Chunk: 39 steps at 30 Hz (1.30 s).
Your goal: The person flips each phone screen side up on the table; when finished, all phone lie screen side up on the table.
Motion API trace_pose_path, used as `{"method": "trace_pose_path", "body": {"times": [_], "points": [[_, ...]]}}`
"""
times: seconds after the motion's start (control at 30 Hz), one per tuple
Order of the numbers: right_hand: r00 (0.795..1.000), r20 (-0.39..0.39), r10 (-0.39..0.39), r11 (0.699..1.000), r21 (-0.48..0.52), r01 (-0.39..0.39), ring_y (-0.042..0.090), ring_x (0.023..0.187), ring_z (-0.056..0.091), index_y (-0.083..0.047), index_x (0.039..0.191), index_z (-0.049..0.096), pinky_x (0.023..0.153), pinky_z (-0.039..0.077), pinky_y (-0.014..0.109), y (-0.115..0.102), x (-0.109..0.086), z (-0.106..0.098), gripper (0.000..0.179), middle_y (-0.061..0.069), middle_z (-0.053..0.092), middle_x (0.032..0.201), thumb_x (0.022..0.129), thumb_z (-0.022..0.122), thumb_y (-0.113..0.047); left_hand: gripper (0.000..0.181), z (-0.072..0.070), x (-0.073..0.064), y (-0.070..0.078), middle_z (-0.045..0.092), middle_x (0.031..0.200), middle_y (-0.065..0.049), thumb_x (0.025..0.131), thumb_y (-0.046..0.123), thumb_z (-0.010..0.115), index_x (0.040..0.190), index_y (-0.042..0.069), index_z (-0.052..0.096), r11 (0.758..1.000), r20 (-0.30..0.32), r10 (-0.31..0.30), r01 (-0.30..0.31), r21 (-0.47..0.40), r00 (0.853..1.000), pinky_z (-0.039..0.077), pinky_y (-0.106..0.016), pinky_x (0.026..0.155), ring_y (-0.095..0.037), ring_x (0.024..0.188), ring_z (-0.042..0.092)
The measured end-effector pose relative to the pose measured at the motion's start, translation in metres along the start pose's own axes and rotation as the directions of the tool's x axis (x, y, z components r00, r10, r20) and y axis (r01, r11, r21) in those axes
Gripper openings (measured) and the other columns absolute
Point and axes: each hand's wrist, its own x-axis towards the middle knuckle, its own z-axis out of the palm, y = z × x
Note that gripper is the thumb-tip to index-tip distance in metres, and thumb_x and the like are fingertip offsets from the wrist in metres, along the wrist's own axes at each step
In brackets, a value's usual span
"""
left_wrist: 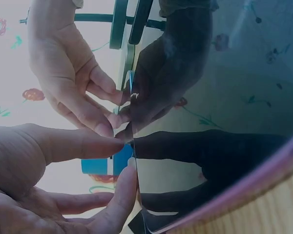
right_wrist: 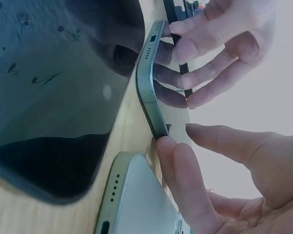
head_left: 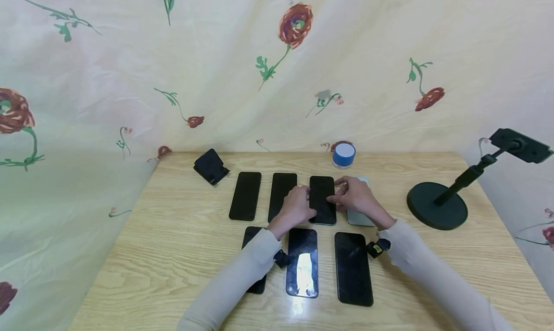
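Note:
A dark-screened phone (head_left: 322, 201) with a pale metal edge (right_wrist: 147, 83) lies between the two hands. My left hand (head_left: 296, 206) is at its left long side, fingertips right at the edge and the thumb near the lower corner. From the other side reaches my right hand (head_left: 357, 196); its fingertips are at the right edge, while its thumb (right_wrist: 224, 141) stands apart from them over the phone. Partly under the right hand lies a pale phone (head_left: 360, 219), back up. Left of the left hand is another black phone (head_left: 281, 191), its lower part overlapped by that hand.
A black phone (head_left: 245, 196) lies further left. Nearer are three phones: one (head_left: 251, 235) under the left sleeve, one reflecting light (head_left: 302, 254), one (head_left: 352, 268) by the right wrist. A black folded item (head_left: 211, 167), blue-white round container (head_left: 344, 155) and black stand (head_left: 437, 206) surround them.

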Motion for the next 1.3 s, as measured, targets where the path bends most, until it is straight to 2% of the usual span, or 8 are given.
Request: {"method": "trace_pose_path", "body": {"times": [0.17,0.37,0.53,0.67,0.97,1.1,1.3], "points": [[1.0,0.021,-0.005,0.999,0.037,0.005,0.019,0.078,0.077,0.009,0.147,0.046,0.071,0.064,0.034,0.003,-0.002,-0.006,0.066,0.027,0.073,0.114,0.096,0.075,-0.023,0.074,0.002,-0.003,0.003,0.061,0.138,-0.016,0.085,0.013,0.086,0.15,0.003,0.052,1.0,0.004,0.003,-0.003,-0.011,1.0,0.048,-0.048,0.112,-0.031,0.128,0.059],[1.0,0.002,-0.028,0.997,0.071,0.028,0.023,0.086,0.078,0.006,0.15,0.046,0.076,0.064,0.037,0.009,-0.009,-0.015,0.063,0.03,0.067,0.126,0.1,0.07,-0.025,0.073,0.008,-0.005,0.011,0.051,0.148,-0.015,0.085,0.014,0.086,0.15,0.013,0.053,0.999,-0.007,0.006,-0.006,0.044,1.0,0.052,-0.047,0.107,-0.034,0.129,0.058],[0.997,-0.036,-0.067,0.995,0.066,0.07,0.027,0.089,0.077,0.005,0.148,0.049,0.075,0.064,0.038,0.018,-0.014,-0.023,0.057,0.032,0.064,0.128,0.103,0.066,-0.025,0.066,0.015,-0.005,0.02,0.053,0.143,-0.012,0.088,0.017,0.084,0.147,0.015,0.055,0.992,-0.014,0.081,-0.079,0.098,0.997,0.054,-0.038,0.101,-0.026,0.122,0.059],[0.994,-0.064,-0.091,0.994,0.054,0.094,0.028,0.09,0.077,0.005,0.146,0.051,0.073,0.064,0.037,0.028,-0.015,-0.03,0.053,0.033,0.064,0.126,0.104,0.065,-0.025,0.062,0.021,-0.005,0.035,0.054,0.141,-0.011,0.091,0.022,0.081,0.147,0.015,0.055,0.982,-0.004,0.142,-0.14,0.123,0.99,0.055,-0.032,0.096,-0.023,0.115,0.06],[0.979,-0.17,-0.115,0.993,-0.023,0.113,0.022,0.08,0.073,0.006,0.14,0.057,0.065,0.06,0.027,0.048,-0.012,-0.048,0.044,0.031,0.068,0.116,0.103,0.063,-0.018,0.062,0.038,0.001,0.063,0.054,0.139,-0.008,0.092,0.029,0.08,0.147,0.015,0.056,0.961,0.049,0.202,-0.208,0.182,0.978,0.053,-0.03,0.096,-0.02,0.113,0.059],[0.975,-0.194,-0.113,0.994,-0.028,0.11,0.023,0.08,0.072,0.007,0.138,0.058,0.063,0.059,0.024,0.056,-0.01,-0.055,0.043,0.031,0.067,0.116,0.104,0.063,-0.018,0.067,0.047,0.002,0.075,0.054,0.139,-0.009,0.09,0.035,0.081,0.148,0.016,0.054,0.955,0.078,0.187,-0.2,0.219,0.979,0.054,-0.027,0.089,-0.019,0.111,0.057],[0.978,-0.195,-0.072,0.997,-0.034,0.067,0.023,0.081,0.074,0.007,0.14,0.056,0.064,0.058,0.024,0.065,-0.006,-0.063,0.046,0.032,0.067,0.12,0.105,0.06,-0.023,0.074,0.06,0.002,0.088,0.048,0.144,-0.009,0.087,0.043,0.084,0.149,0.018,0.051,0.947,0.09,0.115,-0.137,0.291,0.989,0.053,-0.025,0.08,-0.021,0.114,0.05]]}}
